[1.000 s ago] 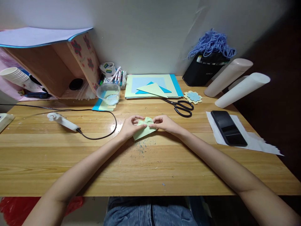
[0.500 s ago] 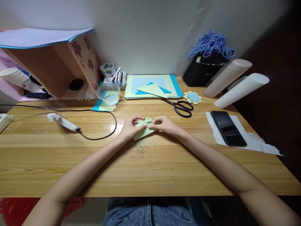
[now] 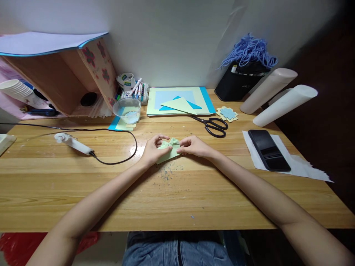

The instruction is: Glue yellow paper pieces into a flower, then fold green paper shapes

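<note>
A small folded sheet of light green paper [image 3: 169, 155] is held a little above the wooden table, near its middle. My left hand [image 3: 154, 149] grips its left side, the thumb lying across the front face. At the right edge my right hand [image 3: 194, 146] pinches the paper between thumb and fingers. Folded flaps stand up along the top edge between the two hands. Behind the paper lie black scissors [image 3: 213, 126] and a stack of pale yellow and blue sheets [image 3: 154, 102].
White glue gun [image 3: 76, 144] with a looping cable on the left. A clear bowl [image 3: 127, 109], markers [image 3: 142, 90] and an open box [image 3: 68, 77] stand behind. To the right are a phone [image 3: 269, 150], white rolls [image 3: 285, 105], a paper flower [image 3: 227, 113] and a black holder [image 3: 238, 85].
The fingers of my right hand have shifted slightly on the paper's right edge, the thumb and fingertips now closer together. My left hand keeps its grip.
</note>
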Available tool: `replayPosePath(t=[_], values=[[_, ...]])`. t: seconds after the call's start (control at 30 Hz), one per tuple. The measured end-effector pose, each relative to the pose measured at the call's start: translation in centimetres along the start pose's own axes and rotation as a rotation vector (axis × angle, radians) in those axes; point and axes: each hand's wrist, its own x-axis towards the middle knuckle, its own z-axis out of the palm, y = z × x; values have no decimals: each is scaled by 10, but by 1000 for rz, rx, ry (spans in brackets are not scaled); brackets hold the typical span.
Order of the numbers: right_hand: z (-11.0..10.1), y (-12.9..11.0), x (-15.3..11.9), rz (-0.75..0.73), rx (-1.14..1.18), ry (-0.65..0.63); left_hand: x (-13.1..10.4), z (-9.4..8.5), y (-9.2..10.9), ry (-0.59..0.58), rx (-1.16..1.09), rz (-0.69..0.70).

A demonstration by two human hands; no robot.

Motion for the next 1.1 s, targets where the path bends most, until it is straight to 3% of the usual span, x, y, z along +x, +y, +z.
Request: replayPosePath(t=[0.23, 0.53, 0.7, 1.1], values=[[-1, -7, -3, 0, -58, -44, -1, -1, 5, -10, -38, -68], [-1, -4, -2, -26, -18, -87, -1, -2, 5, -72, -51, -49], [1, -3, -2, -33, -93, 18, -1, -3, 7, -144, -26, -39], [12, 7, 0, -78, -40, 176, -2, -1, 8, -152, 0, -5]])
